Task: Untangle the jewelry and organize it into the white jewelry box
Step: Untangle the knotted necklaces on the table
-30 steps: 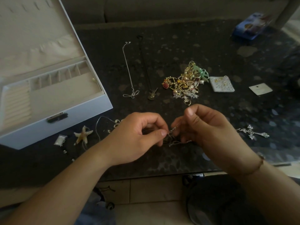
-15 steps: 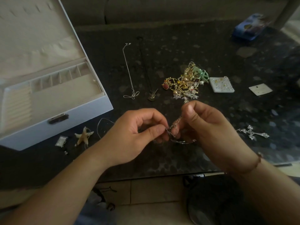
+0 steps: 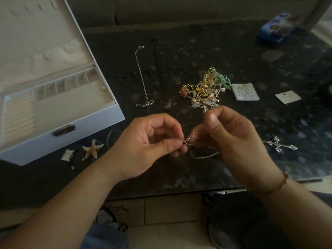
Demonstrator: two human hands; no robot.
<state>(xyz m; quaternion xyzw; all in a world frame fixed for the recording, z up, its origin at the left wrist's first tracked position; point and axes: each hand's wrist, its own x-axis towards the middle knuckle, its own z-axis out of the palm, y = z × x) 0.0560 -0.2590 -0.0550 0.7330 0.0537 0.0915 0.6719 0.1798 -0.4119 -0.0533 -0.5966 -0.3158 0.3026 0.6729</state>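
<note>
Your left hand and right hand meet low over the near middle of the dark counter, both clamped on one thin silver chain: the left pinches an end between thumb and forefinger, the right has its fingers curled round another part, and the slack hangs in a loop between and below them. From your hands, the tangled pile of jewelry lies at twelve o'clock, just beyond your right knuckles, gold rings, pearly beads, a red stone and a green piece all knotted together. At eleven o'clock two necklaces lie stretched out side by side but apart: a silver necklace ending in a bow, and a dark cord necklace with a round pendant. The white jewelry box stands open at ten o'clock, its lid tipped back, a row of small compartments along the rear and ring rolls at the left; whether anything lies in it I cannot tell. A starfish charm and a small clear packet lie at nine o'clock, just in front of the box. A silver cross lies at three o'clock, a white earring card and a small white tag at two, and a blue box far off at one.
</note>
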